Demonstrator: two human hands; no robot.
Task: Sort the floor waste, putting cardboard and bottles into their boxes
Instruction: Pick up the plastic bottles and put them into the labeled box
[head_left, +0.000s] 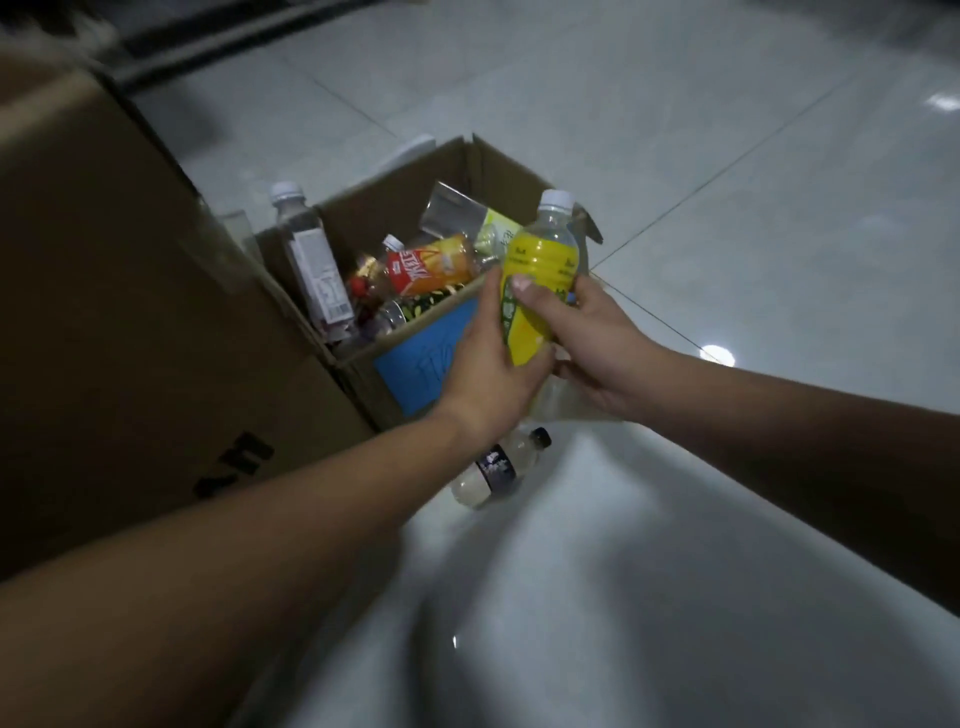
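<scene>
A yellow-labelled plastic bottle (537, 265) with a white cap is held upright just in front of the small open cardboard box (415, 364). My left hand (493, 364) wraps its lower part from the left. My right hand (582, 332) grips it from the right, thumb across the label. A second, clear bottle seems to sit under my right palm, but it is blurred. The box carries a blue label and holds several bottles, among them an orange-labelled one (431, 267) and a tall white-labelled one (309, 260). A clear bottle with a dark label (496, 467) lies on the floor below my hands.
A large closed cardboard box (130, 312) stands at the left, touching the small box. The pale tiled floor (727, 182) stretches to the right and behind. A dark strip runs along the top left.
</scene>
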